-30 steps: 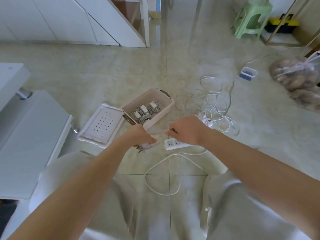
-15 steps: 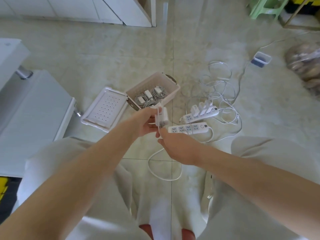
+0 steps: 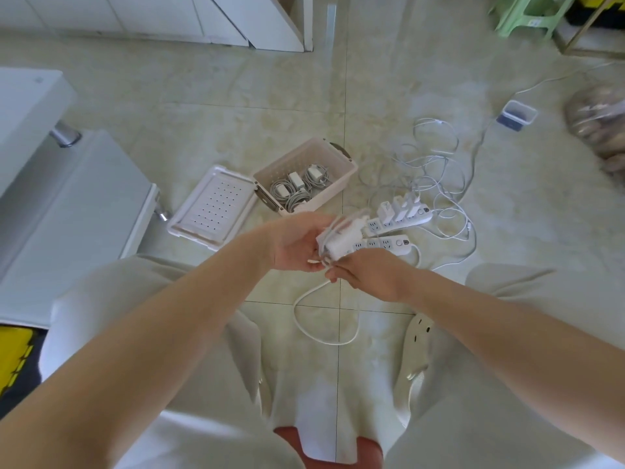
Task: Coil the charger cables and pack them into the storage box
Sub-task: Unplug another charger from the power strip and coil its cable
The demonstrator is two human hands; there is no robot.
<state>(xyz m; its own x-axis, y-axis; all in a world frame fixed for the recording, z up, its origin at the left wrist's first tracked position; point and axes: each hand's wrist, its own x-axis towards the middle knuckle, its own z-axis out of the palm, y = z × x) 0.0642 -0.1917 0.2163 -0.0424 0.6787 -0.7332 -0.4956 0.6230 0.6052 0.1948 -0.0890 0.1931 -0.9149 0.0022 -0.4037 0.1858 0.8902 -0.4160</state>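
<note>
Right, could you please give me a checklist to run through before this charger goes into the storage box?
1. Grip secure: the left hand grips the charger: ok.
2. Cable wound: the cable loops round the charger and the right hand pinches it; whether the end is tucked: cannot tell.
3. Storage box open, lid lying beside it: ok.
4. Room in the box: coiled chargers cover much of its floor, though space above looks free: ok.
5. Everything unplugged: plugged chargers stand in the far power strip: not ok.
</note>
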